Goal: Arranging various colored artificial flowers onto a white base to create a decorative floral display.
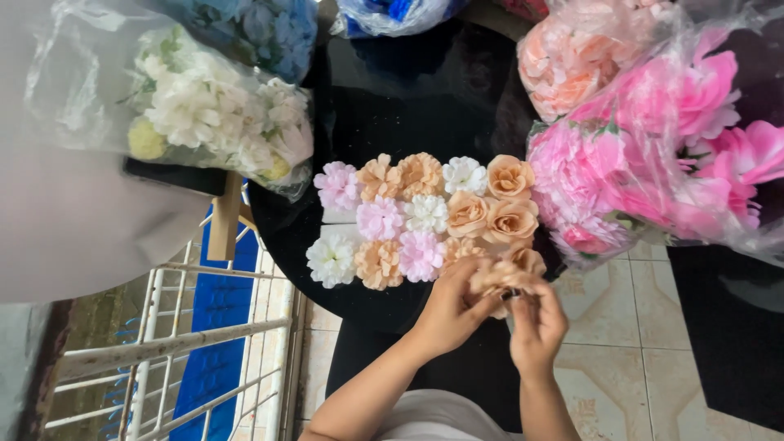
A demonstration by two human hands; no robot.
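My left hand (453, 309) and my right hand (535, 322) are together at the near edge of a round black table (408, 90). Both pinch one peach artificial flower head (500, 278) between the fingertips. Just beyond it lies a block of flower heads (408, 216) packed side by side: peach roses on the right, peach, pink and white carnation-like blooms in the middle and left. The block seems to sit on a white base, visible at its left side.
Clear plastic bags of artificial flowers ring the table: white ones (212, 110) at left, blue ones (269, 24) at the back, peach ones (572, 61) and bright pink ones (653, 155) at right. A white metal rack (204, 335) stands lower left. Tiled floor (629, 343) lies at right.
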